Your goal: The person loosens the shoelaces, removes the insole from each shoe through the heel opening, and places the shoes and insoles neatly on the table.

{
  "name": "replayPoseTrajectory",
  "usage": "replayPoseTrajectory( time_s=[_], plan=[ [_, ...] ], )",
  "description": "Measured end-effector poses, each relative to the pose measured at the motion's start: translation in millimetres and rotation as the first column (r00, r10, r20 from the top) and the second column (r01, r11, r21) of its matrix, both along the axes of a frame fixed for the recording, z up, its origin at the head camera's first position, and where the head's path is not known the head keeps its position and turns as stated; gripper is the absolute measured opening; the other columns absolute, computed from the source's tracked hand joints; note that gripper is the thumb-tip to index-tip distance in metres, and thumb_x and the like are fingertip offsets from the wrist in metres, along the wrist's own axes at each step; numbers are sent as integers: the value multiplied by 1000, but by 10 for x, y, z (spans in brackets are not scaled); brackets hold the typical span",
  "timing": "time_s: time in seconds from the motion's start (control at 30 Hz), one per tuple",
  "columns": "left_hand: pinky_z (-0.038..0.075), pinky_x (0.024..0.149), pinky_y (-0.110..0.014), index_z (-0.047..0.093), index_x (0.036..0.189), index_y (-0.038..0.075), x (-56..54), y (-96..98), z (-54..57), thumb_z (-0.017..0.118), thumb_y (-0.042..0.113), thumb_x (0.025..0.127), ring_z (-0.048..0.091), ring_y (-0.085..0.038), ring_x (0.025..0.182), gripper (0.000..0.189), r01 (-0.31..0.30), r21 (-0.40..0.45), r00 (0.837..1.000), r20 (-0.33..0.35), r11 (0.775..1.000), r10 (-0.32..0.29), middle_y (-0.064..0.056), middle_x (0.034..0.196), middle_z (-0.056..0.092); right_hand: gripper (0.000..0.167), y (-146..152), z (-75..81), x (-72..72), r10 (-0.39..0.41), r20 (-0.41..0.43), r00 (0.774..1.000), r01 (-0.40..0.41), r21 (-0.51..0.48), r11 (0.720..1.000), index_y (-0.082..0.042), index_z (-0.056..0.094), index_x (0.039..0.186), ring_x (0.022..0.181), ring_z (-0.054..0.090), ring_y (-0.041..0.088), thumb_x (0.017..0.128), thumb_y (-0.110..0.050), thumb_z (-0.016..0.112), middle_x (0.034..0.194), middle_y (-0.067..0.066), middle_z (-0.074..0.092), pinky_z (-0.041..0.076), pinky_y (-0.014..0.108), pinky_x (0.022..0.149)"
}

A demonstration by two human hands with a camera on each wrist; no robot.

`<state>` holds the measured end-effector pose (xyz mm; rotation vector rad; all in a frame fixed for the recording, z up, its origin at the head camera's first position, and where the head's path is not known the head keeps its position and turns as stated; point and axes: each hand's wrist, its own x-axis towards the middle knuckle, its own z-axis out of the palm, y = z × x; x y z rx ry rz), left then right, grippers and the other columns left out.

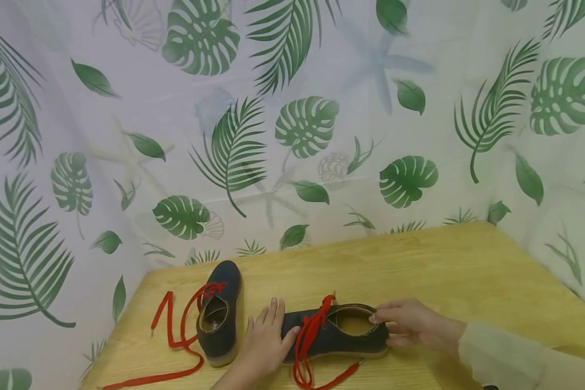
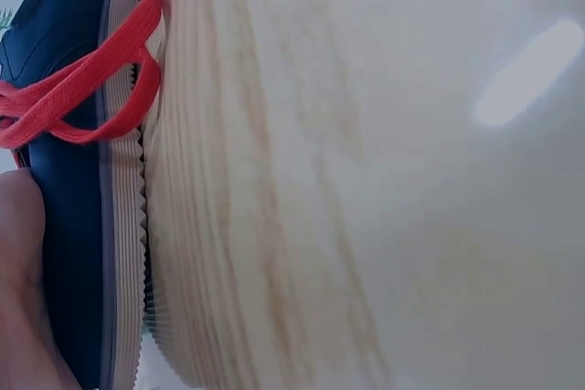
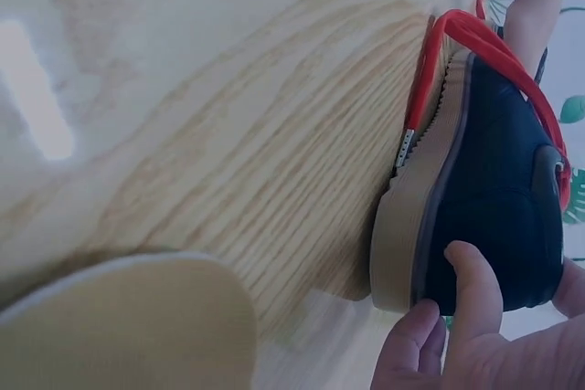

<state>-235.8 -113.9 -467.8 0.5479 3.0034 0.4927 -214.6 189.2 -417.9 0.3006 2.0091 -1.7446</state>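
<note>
A dark navy shoe (image 1: 307,319) with a pale ridged sole lies on the wooden table, its toe to the left. Red laces (image 1: 308,338) hang loosely from its front over the near side. My left hand (image 1: 267,338) rests at the toe with straight fingers, the thumb lying on the upper. At the other end my right hand (image 1: 409,324) grips the heel, thumb at the collar and fingers against the back. In the right wrist view, fingertips press the heel (image 3: 484,253). The left wrist view shows the shoe's side (image 2: 73,226) and part of the left hand.
A second navy shoe (image 1: 229,287) stands left of the left hand, toe pointing away. Its red lace (image 1: 175,343) trails across the table (image 1: 419,260) to the left. A beige rounded object (image 3: 137,326) lies near the right forearm. Leaf-patterned cloth (image 1: 322,179) encloses the back and sides.
</note>
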Motion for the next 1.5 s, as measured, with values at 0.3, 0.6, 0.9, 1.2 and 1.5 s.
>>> replayPoseTrajectory(
  time_s=[0.3,0.6,0.9,1.2,1.5],
  plan=[
    [21,103,-70,31,147,5,150,5,3,29,61,96,28,-41,138,77,-74,19,997,9,997,74,-18,153,27,27,-87,36,87,-143,97,985,147,-36,988,-2,70,104,83,65,19,81,-16,74,118,24,55,57,32,71],
    [11,109,-66,30,148,4,188,-11,-63,28,54,99,21,-35,142,69,25,28,998,-64,999,-23,-16,154,25,23,-65,7,137,-153,94,984,157,-41,987,-1,69,103,79,62,16,83,-13,71,114,20,56,57,28,67],
    [17,110,-61,36,145,5,300,2,-60,35,47,100,27,-26,141,61,198,-5,962,-190,980,-195,-11,152,32,26,-76,-15,145,-148,82,986,151,-34,988,-1,68,105,76,67,16,83,-16,72,119,25,55,57,27,66],
    [18,111,-58,39,141,-4,325,135,75,26,42,103,19,-35,142,61,224,-88,972,-58,971,-230,-23,152,23,30,-55,8,130,-133,55,990,134,-16,991,-2,68,108,87,65,21,83,-18,73,127,30,50,58,32,72],
    [24,107,-60,41,137,-9,310,44,212,26,35,105,29,-42,136,57,207,254,970,73,945,-232,-27,147,31,30,-32,12,111,-109,53,993,109,4,994,-5,68,108,91,61,21,83,-22,73,118,13,57,57,29,67]
  ],
)
